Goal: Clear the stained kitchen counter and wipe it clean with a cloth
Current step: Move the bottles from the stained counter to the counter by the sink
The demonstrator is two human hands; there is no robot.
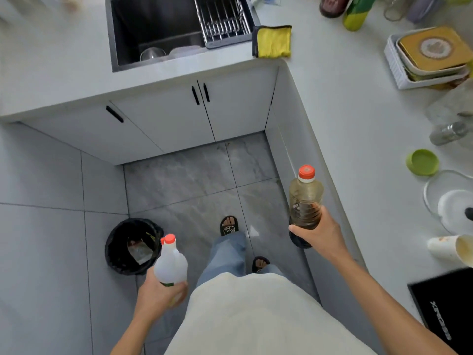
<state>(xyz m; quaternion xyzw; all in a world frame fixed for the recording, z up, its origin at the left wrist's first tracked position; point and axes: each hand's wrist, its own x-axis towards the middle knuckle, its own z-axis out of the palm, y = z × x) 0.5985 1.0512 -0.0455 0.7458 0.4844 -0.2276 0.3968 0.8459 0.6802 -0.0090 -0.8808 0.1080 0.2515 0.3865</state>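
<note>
I hold a white bottle (170,262) in my left hand (158,293) and a brown bottle (304,201) in my right hand (320,233), fingers curled round each, likely lifted off to free the counter (358,119) for the yellow cloth (273,42).

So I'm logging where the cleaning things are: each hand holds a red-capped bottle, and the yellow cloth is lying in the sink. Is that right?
Not quite. The left hand holds the white red-capped bottle and the right hand the brown one, but the yellow cloth is not in the sink. The head view shows it lying on the counter just right of the sink.
</note>
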